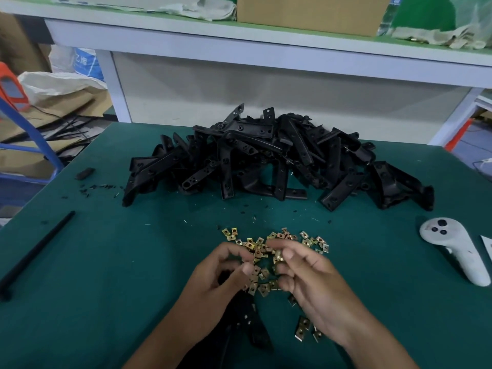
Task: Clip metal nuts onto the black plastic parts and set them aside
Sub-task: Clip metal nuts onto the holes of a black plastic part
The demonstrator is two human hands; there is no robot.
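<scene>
A big heap of black plastic parts (274,158) lies at the back middle of the green table (119,262). In front of it, a scatter of small brass-coloured metal nuts (266,249) spreads toward me. My left hand (218,286) holds a black plastic part (247,318) that runs down under the palm, with thumb and fingers pinched near its top end. Just to the right, my right hand (311,278) pinches a metal nut (278,255) between thumb and fingertips, close to the left hand's fingertips. More nuts (303,327) lie below my right wrist.
A white hand controller (455,251) rests at the table's right edge. A long black rod (37,251) lies at the left, and a small black block (84,173) sits near the back left. Black shavings dot the mat. A white shelf frame (266,49) stands behind.
</scene>
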